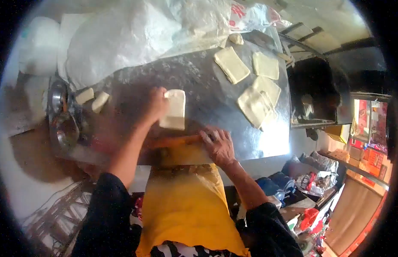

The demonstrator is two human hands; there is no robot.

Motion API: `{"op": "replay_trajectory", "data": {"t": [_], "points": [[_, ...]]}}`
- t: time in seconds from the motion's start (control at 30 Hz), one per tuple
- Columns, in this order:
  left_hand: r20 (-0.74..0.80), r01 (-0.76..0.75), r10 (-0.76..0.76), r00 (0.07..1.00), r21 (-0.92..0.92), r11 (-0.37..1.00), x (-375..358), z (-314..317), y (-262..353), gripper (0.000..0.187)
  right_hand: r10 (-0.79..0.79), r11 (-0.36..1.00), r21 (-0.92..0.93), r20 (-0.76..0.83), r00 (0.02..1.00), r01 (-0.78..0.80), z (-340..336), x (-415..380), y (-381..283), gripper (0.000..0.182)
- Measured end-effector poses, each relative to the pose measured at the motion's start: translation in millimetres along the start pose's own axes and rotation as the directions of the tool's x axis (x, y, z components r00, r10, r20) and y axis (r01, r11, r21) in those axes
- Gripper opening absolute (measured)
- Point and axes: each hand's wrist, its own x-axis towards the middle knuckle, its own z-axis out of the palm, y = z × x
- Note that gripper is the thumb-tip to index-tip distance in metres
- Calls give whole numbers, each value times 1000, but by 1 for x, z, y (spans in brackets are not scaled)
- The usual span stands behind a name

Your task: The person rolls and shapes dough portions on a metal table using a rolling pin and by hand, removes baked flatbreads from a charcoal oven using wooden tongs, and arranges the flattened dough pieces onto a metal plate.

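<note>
A flat rectangle of pale dough (175,112) lies on the dark metal worktop (199,92) in front of me. My left hand (157,104) is closed at its upper left edge, fingers bent against the dough. Near the front edge lies a wooden rolling pin (175,141), somewhat blurred. My right hand (218,144) is at the pin's right end, fingers curled over it; the hand hides that end. Two small dough pieces (100,102) sit to the left of my left hand.
Several flattened dough sheets (232,65) lie at the right, some overlapping, with a small dough lump (236,39) behind. White plastic sheeting (121,47) covers the back. Metal bowls (65,130) stand at the left edge. A dark open box-like unit (312,88) adjoins on the right.
</note>
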Motion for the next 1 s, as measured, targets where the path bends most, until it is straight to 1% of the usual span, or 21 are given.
{"op": "replay_trajectory", "data": {"t": [0.07, 0.1, 0.17, 0.2, 0.27, 0.3, 0.33, 0.37, 0.4, 0.47, 0.5, 0.53, 0.6, 0.63, 0.67, 0.73, 0.8, 0.87, 0.93, 0.97, 1.0], "points": [[137, 60, -51, 989, -63, 996, -4, -29, 27, 25, 76, 996, 52, 60, 995, -79, 20, -32, 7, 44], [137, 57, -49, 989, -56, 997, -9, -37, 30, 25, 102, 993, 58, 43, 994, -104, 22, -42, 7, 45], [130, 180, -129, 983, -564, 806, -36, -49, 31, 23, 157, 985, 67, 40, 987, -160, 24, -54, 4, 48], [133, 182, -130, 983, -559, 809, -47, -54, 40, 23, 162, 984, 73, 39, 986, -164, 24, -57, 2, 48], [-117, -60, 2, 993, -497, 866, -68, -62, 64, 23, 204, 971, 116, 57, 977, -209, 23, -60, -1, 49], [-220, -169, 92, 971, -365, 916, -76, -60, 83, 20, 197, 971, 124, 55, 979, -202, 26, -60, -3, 49], [-253, -148, 72, 965, -296, 944, -84, -53, 99, 20, 220, 968, 108, 50, 974, -224, 29, -61, -5, 50], [-155, -216, 212, 965, -12, 976, -88, -45, 107, 24, 242, 965, 90, 44, 969, -245, 30, -61, -7, 50], [-20, -299, 315, 949, 262, 918, -92, -36, 111, 29, 234, 967, 91, 42, 971, -237, 30, -60, -9, 50], [196, -318, 285, 938, 164, 934, -104, -15, 108, 38, 225, 973, 31, 65, 972, -227, 26, -61, -10, 51], [203, -289, 282, 938, 7, 957, -106, -22, 107, 41, 217, 975, 27, 63, 974, -219, 23, -63, -11, 51], [199, -292, 284, 938, 8, 957, -105, -31, 104, 41, 255, 966, 28, 92, 963, -258, 21, -68, -14, 51], [-24, -232, 233, 972, -238, 943, -106, -52, 90, 35, 298, 952, 37, 129, 946, -305, 11, -68, -22, 51], [-48, -162, 155, 987, -213, 964, -105, -62, 76, 34, 317, 944, 49, 148, 937, -327, -8, -59, -29, 51], [-62, -81, 64, 996, -333, 939, -102, -66, 59, 36, 338, 934, 60, 168, 926, -352, -24, -51, -35, 50], [-134, -36, 2, 991, -248, 968, -85, -76, 44, 42, 282, 953, 59, 178, 943, -297, -31, -26, -31, 52], [-219, -94, 94, 971, 9, 996, -55, -75, 41, 49, 230, 970, 43, 154, 961, -239, -8, 17, -9, 55], [-176, -147, 252, 951, 460, 876, -20, -63, 40, 55, 184, 982, -43, 56, 981, -182, 23, 81, 33, 64], [-341, -132, 309, 888, 455, 881, 17, -51, 30, 61, 152, 984, -95, -11, 988, -153, 43, 103, 47, 70], [-206, -173, 303, 930, 484, 858, 13, -55, 31, 69, 185, 978, -100, -11, 983, -185, 46, 103, 47, 75], [-194, -173, 294, 936, 474, 863, -13, -48, 25, 69, 223, 969, -106, -6, 975, -222, 41, 99, 44, 81]]}}
